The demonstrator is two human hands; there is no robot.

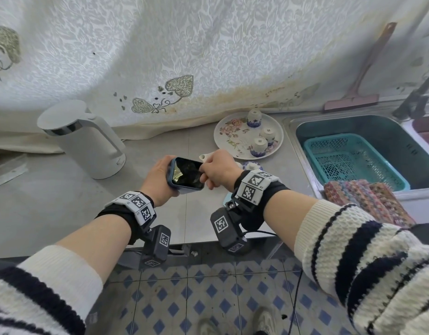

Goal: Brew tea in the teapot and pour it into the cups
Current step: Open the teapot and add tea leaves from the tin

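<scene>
My left hand grips a blue-cased phone with a dark screen, above the grey counter. My right hand pinches the phone's right edge with curled fingers. Behind that hand stands a white teapot with blue pattern; only its spout and lid show. Three white and blue cups stand upside down on a floral plate at the back. A white electric kettle stands at the left with its lid down.
A steel sink at the right holds a teal basin and a teal basket. A multicoloured knitted cloth lies on the sink's front rim. A pink scraper leans on the patterned wall covering. The counter's front edge runs under my wrists.
</scene>
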